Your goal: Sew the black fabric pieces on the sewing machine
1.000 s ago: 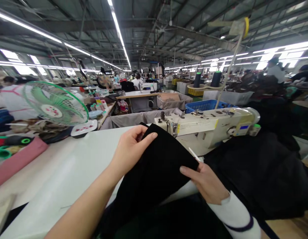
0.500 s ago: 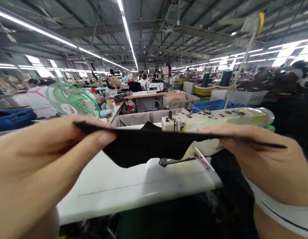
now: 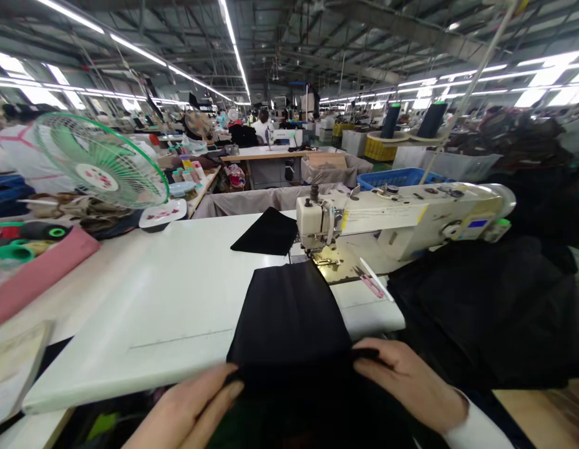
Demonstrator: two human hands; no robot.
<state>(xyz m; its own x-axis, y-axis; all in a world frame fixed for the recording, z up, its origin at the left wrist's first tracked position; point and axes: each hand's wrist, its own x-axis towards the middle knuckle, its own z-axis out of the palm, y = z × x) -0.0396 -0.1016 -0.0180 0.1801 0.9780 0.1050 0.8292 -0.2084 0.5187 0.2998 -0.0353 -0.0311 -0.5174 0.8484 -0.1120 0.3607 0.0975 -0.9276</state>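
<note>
A black piece of fabric (image 3: 292,312) stretches from the front of the white table (image 3: 186,299) up toward the sewing machine (image 3: 317,218). My left hand (image 3: 196,402) pinches its near left corner, and my right hand (image 3: 402,374) pinches the near right one. The far end lies by the machine's needle area; whether it is under the presser foot I cannot tell. A second black fabric piece (image 3: 267,232) lies flat just left of the machine head. Pink-handled thread snips (image 3: 371,284) and a white pen-like stick (image 3: 376,279) rest on the table to the right.
A green fan (image 3: 102,168) stands at the left, near a small dish (image 3: 163,215) and a pink cloth roll (image 3: 43,274). Black fabric (image 3: 486,305) is heaped at the right. Behind the machine are a blue basket (image 3: 402,178) and dark thread cones (image 3: 431,121).
Both hands have come down and toward me with the black fabric, which was held up at eye height and now spreads over the table edge. The view has tilted downward.
</note>
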